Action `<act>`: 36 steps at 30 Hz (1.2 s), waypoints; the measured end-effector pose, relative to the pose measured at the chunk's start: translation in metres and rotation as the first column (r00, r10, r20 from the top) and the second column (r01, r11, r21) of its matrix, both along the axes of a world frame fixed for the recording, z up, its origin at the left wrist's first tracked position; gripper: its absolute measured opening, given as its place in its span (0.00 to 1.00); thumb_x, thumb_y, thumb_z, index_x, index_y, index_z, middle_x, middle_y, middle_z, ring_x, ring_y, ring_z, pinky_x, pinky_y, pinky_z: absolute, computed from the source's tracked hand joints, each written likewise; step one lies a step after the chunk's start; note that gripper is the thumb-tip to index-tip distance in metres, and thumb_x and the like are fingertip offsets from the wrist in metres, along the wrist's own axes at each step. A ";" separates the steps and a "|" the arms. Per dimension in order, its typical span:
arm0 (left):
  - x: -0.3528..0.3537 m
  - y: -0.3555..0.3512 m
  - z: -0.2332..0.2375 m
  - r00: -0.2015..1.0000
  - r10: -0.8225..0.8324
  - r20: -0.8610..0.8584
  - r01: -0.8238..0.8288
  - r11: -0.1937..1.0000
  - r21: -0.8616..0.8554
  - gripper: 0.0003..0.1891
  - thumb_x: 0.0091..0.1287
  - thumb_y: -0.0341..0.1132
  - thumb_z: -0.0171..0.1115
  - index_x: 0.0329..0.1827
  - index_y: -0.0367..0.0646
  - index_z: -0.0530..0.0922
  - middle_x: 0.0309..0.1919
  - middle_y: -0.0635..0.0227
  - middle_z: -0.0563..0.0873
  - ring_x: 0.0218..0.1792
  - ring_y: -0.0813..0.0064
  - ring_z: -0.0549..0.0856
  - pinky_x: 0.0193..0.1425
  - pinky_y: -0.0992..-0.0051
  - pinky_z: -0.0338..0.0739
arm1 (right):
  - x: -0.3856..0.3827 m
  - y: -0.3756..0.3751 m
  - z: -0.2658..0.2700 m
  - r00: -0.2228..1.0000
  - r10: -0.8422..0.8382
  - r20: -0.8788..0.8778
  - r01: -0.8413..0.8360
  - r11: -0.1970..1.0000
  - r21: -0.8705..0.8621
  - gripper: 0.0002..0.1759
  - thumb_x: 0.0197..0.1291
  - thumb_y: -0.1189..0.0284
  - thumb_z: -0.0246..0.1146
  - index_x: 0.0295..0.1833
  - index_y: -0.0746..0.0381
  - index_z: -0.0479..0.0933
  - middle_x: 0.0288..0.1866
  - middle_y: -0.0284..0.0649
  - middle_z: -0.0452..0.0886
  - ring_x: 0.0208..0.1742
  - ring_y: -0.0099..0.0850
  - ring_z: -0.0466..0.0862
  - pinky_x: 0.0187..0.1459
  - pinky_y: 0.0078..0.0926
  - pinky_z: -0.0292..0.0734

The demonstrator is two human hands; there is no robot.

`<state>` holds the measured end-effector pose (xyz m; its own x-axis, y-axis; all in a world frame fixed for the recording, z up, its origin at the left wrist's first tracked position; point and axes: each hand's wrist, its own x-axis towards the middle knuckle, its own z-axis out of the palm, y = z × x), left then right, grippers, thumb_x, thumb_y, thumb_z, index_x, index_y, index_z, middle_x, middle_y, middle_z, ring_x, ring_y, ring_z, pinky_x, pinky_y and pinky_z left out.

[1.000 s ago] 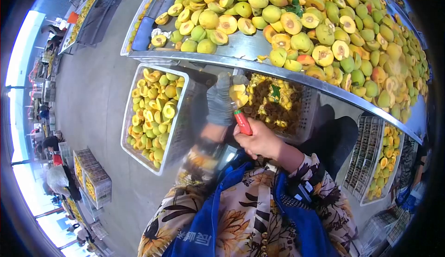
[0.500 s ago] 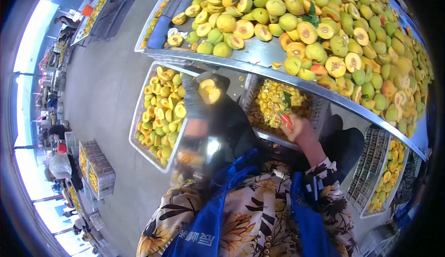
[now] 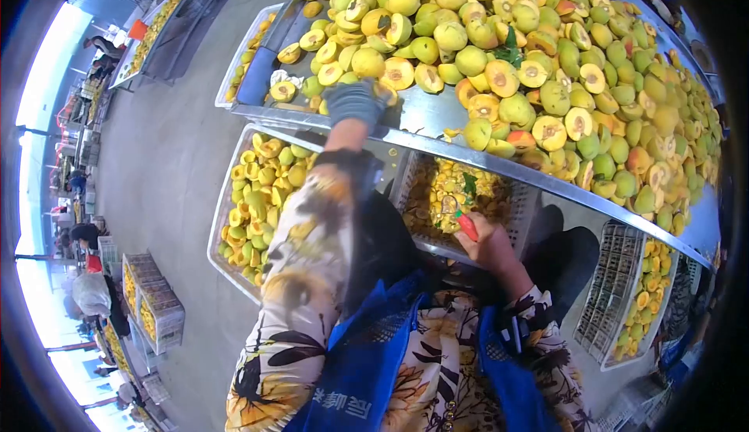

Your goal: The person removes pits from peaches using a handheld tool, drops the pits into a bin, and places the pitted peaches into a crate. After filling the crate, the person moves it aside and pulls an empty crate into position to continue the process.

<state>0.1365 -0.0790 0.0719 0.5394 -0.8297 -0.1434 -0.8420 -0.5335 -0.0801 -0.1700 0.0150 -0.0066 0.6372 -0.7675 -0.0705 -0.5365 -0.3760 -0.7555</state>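
My left hand (image 3: 353,104), in a grey glove, reaches over the metal table's edge (image 3: 437,142) and touches the yellow-green fruit at its near left part. Its fingertips are hidden among the fruit, so its grip is unclear. My bare right hand (image 3: 493,246) is closed around a red-handled tool (image 3: 467,226), held above a crate (image 3: 521,206) of yellow scraps and pits. Halved and whole fruit (image 3: 515,112) is heaped on the table. Below my left forearm, a white crate (image 3: 221,233) holds halved fruit.
Stacked crates (image 3: 612,295) with fruit stand at the right. Another white crate (image 3: 231,81) is beside the table's left end. Farther left are crates of fruit (image 3: 165,319), a second fruit table (image 3: 160,30) and several people at work.
My left hand has moved from above the white crate up to the fruit on the table. The fruit halves it held are no longer visible in it. My right hand still holds the red-handled tool.
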 end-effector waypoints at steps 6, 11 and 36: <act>-0.007 -0.018 -0.036 0.968 -0.130 -0.213 0.051 0.939 -0.341 0.19 0.52 0.39 0.61 0.48 0.49 0.75 0.44 0.58 0.80 0.44 0.60 0.80 0.49 0.65 0.72 | 0.003 -0.001 0.027 0.990 -0.092 0.105 0.096 0.995 -0.039 0.24 0.46 0.69 0.67 0.49 0.66 0.69 0.33 0.53 0.77 0.32 0.48 0.79 0.33 0.34 0.75; -0.051 0.044 0.000 0.529 -0.496 -0.689 -0.118 0.761 -0.638 0.26 0.47 0.28 0.69 0.52 0.42 0.73 0.42 0.60 0.80 0.41 0.73 0.80 0.45 0.75 0.75 | 0.034 -0.031 0.050 0.929 -0.291 0.228 0.298 0.954 0.003 0.31 0.47 0.70 0.66 0.57 0.66 0.63 0.33 0.42 0.78 0.29 0.37 0.80 0.33 0.31 0.76; -0.147 0.085 -0.011 -0.303 -0.529 -0.793 -0.805 0.588 -0.084 0.23 0.64 0.51 0.52 0.47 0.38 0.74 0.41 0.65 0.79 0.41 0.72 0.79 0.45 0.75 0.76 | 0.040 0.012 0.066 0.964 -0.265 0.008 0.261 0.954 0.146 0.17 0.53 0.69 0.60 0.46 0.63 0.66 0.31 0.56 0.76 0.36 0.54 0.77 0.35 0.43 0.71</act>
<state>-0.0103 0.0058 0.0606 0.4307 -0.8607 -0.2713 0.6437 0.0823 0.7608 -0.1301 0.0267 0.0599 0.4176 -0.8913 -0.1765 -0.5802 -0.1121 -0.8067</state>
